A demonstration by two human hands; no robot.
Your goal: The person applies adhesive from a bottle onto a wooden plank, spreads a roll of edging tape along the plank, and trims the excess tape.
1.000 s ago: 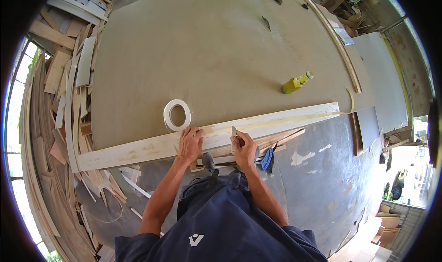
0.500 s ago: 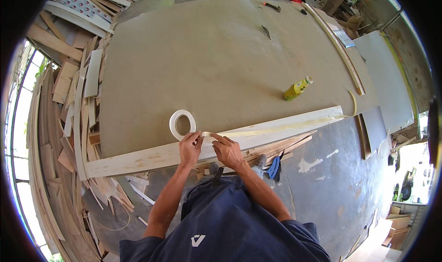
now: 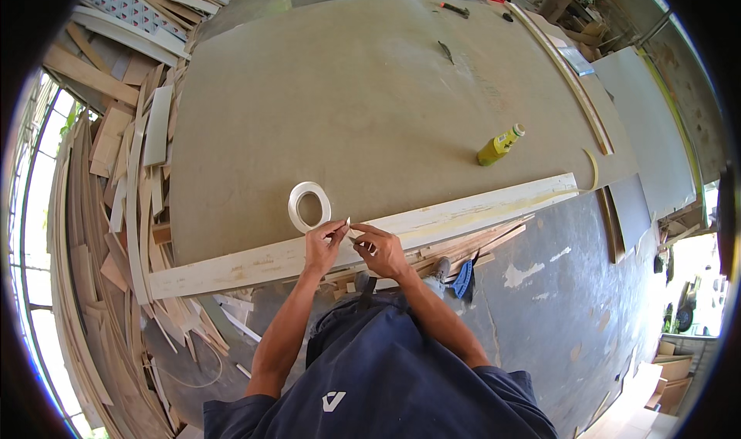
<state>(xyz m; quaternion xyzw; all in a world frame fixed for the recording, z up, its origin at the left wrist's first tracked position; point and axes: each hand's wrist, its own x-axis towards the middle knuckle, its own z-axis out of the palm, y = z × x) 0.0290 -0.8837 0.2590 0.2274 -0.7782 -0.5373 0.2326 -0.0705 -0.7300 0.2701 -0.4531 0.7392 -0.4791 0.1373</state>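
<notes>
Left hand (image 3: 324, 242) and right hand (image 3: 380, 251) close together over the long white strip (image 3: 370, 234) along the near edge of the surface (image 3: 370, 99), pinching a small pale piece (image 3: 348, 224) between fingertips. Tape roll (image 3: 309, 205) just beyond the left hand; yellow bottle (image 3: 499, 145) well off toward the right edge.

Viewpoint: worn on the head, left lens of a side-by-side pair, above the person's own torso.
Facing: steeply downward and forward, over the forearms onto the tabletop (image 3: 370, 92).
Nearness: close to the left hand (image 3: 323, 244) and right hand (image 3: 380, 250) (both just below frame centre), far from the tabletop's back edge.
Lens: wide fisheye, upright, unmirrored; long white board (image 3: 463, 211) bowed by the curve.
Rim: dark circular vignette, floor (image 3: 556, 300) lower right.
Shared ground: single view only.
</notes>
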